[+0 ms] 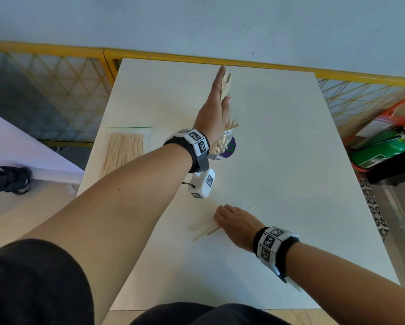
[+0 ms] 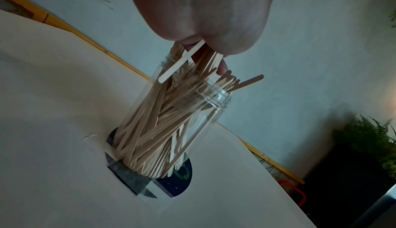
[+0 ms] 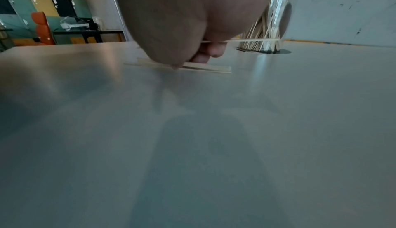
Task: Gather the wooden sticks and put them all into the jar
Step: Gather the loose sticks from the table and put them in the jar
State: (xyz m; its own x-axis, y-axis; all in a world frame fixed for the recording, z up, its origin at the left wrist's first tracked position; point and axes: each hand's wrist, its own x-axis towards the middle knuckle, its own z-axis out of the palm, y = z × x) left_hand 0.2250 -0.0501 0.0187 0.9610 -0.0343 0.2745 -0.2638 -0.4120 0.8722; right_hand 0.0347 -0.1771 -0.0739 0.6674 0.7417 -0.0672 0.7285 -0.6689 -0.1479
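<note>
A clear plastic jar (image 1: 229, 134) (image 2: 199, 118) (image 3: 275, 18), packed with wooden sticks, stands mid-table. My left hand (image 1: 223, 86) (image 2: 203, 11) is raised above its mouth, thumb pressing a bundle of sticks (image 1: 227, 83) (image 2: 211, 59) against straight fingers. Their lower ends reach into the jar, and one stick (image 2: 182, 62) hangs loose at the rim. Near the front, my right hand (image 1: 222, 214) (image 3: 203, 57) is curled down on the table over a few loose sticks (image 1: 202, 231) (image 3: 205, 68). It pinches one thin stick (image 3: 246, 40).
A zip bag of more sticks (image 1: 124, 148) lies left of the jar on the white table (image 1: 290, 160). A purple disc (image 1: 230, 148) sits under the jar. A yellow mesh fence (image 1: 56, 90) runs behind the table; a green cylinder (image 1: 379, 151) lies on the floor at right.
</note>
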